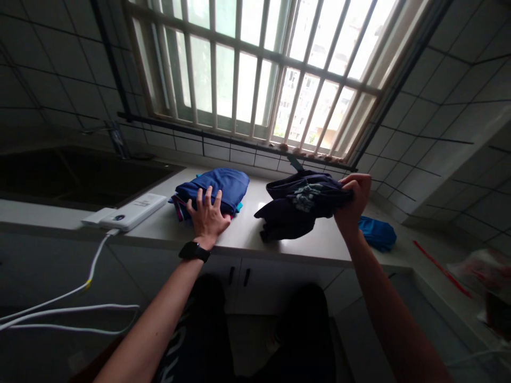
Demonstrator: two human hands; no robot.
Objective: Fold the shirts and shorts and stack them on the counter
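Observation:
A folded blue garment (229,186) lies on the white countertop (251,229), left of centre. My left hand (208,215) rests flat on its near side with fingers spread; a dark watch band circles that wrist. My right hand (355,199) is closed around the right edge of a folded dark navy garment (303,205) with a pale print on it. This garment is tilted, its left part hanging low over the counter; whether it touches the surface I cannot tell. Just beyond my right wrist sits a small bright-blue cloth bundle (377,233).
A white power bank (136,211) with a white cable (93,266) lies by the dark sink (59,175) and faucet (115,139) on the left. A red strip (441,268) and a clear plastic bag (485,271) are at right. A barred window (275,58) rises behind the counter.

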